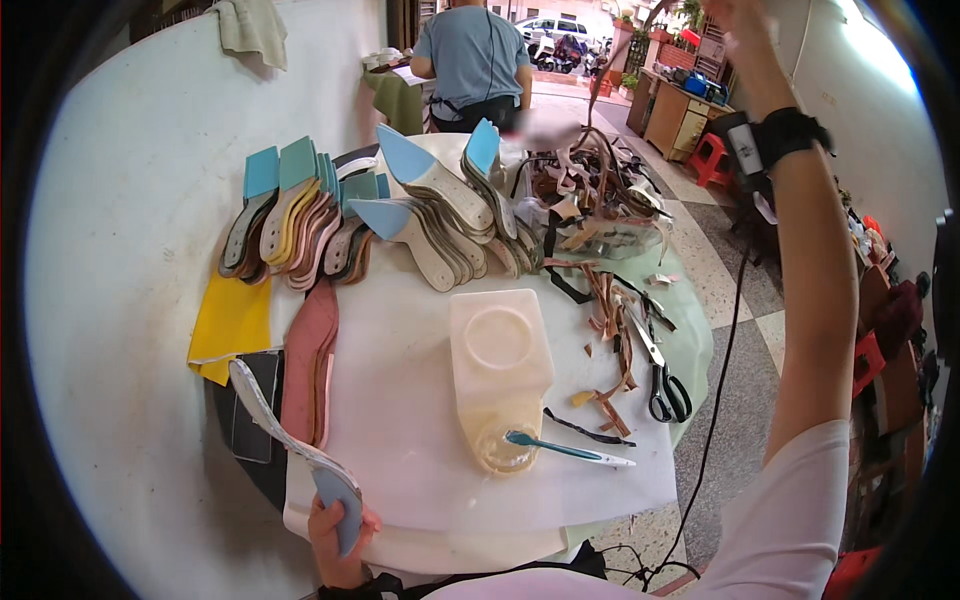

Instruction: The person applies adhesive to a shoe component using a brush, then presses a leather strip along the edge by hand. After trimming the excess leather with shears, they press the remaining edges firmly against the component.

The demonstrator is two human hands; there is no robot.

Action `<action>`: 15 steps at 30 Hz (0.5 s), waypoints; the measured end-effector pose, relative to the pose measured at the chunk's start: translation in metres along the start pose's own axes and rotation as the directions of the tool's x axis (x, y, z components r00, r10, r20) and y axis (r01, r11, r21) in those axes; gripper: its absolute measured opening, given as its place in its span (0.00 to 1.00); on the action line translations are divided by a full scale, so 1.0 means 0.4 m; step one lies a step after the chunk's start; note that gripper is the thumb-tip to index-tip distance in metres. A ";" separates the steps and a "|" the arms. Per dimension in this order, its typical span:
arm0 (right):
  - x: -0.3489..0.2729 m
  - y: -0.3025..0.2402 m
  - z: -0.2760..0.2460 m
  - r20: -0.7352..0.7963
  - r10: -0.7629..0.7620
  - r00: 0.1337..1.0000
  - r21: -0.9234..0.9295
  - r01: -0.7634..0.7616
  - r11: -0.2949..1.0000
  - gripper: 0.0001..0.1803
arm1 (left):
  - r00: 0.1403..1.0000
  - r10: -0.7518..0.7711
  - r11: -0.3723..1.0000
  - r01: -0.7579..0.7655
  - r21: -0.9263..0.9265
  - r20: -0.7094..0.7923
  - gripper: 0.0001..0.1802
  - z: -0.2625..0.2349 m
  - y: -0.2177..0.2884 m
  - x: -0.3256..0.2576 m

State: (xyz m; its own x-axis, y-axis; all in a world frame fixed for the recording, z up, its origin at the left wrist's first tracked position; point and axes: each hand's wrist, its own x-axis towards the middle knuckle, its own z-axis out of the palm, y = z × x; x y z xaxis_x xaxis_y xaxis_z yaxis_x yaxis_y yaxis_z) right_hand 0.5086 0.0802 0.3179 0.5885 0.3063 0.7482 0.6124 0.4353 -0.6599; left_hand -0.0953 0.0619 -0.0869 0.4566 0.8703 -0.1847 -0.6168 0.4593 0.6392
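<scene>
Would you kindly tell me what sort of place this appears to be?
Probably a small shoemaking workshop, judging by the stacks of insole-shaped pieces, the black-handled scissors and the heap of scraps.

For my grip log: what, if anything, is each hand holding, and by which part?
The left hand holds an insole by its blue end. The right hand is blurred; cannot tell.

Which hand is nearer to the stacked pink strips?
The left hand, below the pink strips in view, holding an insole. The right hand is raised far away, toward the top right.
</scene>
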 end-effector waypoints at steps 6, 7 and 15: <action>-0.015 -0.166 -0.069 0.067 -0.216 0.974 0.216 0.197 0.956 0.14 | 0.996 0.056 0.998 -0.057 0.013 0.066 0.21 0.022 -0.001 0.009; -0.027 -0.178 -0.070 0.077 -0.170 0.982 0.193 0.152 0.969 0.14 | 0.997 0.046 0.998 -0.048 0.034 0.060 0.21 0.019 0.001 0.009; -0.182 -0.393 -0.166 0.014 -0.303 0.953 -0.335 0.290 0.897 0.06 | 0.993 0.063 0.995 -0.071 0.075 0.105 0.19 0.015 0.005 0.006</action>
State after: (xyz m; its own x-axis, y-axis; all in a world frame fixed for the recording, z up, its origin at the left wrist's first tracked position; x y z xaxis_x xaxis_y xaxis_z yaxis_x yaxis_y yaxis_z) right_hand 0.4044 -0.0668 0.3625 0.3679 0.1720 0.9138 0.8964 0.1958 -0.3978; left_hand -0.0917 0.0640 -0.0817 0.4816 0.8740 -0.0652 -0.5977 0.3819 0.7049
